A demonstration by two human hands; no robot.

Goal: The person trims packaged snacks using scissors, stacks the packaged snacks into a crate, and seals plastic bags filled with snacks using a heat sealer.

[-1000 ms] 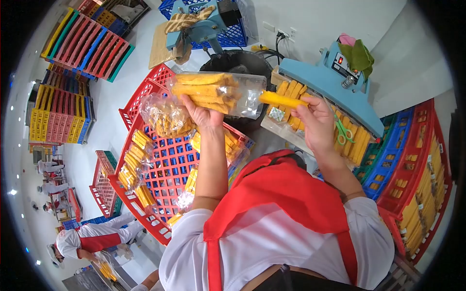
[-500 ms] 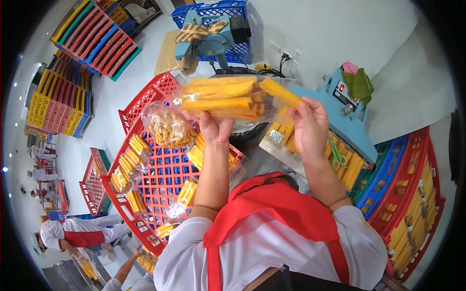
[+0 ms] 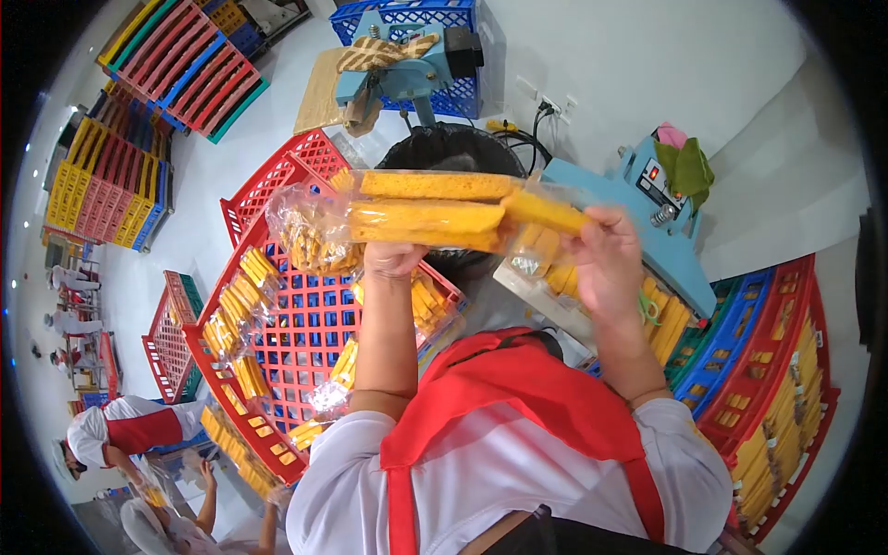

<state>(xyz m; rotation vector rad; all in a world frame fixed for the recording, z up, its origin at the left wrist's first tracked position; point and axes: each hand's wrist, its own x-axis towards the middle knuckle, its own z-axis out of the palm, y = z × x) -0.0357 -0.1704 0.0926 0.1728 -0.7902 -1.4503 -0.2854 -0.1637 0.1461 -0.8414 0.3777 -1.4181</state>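
My left hand (image 3: pixel 396 259) holds a clear plastic bag of long yellow sticks (image 3: pixel 425 217) from below, its fingers mostly hidden behind the bag. Between the fingers of my right hand (image 3: pixel 606 259) is a single yellow stick (image 3: pixel 548 211), its far end at the bag's right, open-looking side; whether it is inside the plastic cannot be made out. Below my right hand, a tray of more sticks (image 3: pixel 668 324) sits beside a light-blue sealing machine (image 3: pixel 578 185). Green scissors (image 3: pixel 649 310) lie on those sticks, partly hidden by my right wrist.
A red crate (image 3: pixel 305 319) with bagged sticks stands at left. Behind the bag is a black-lined bin (image 3: pixel 453 148). A second blue machine (image 3: pixel 402 79) stands at the back. Stacked crates (image 3: pixel 777 370) hold sticks at right. Co-workers (image 3: pixel 139 430) are at lower left.
The bag has turned to lie level and sits slightly lower. My right hand has brought the stick across to the bag's right end. At lower left, the co-workers have moved.
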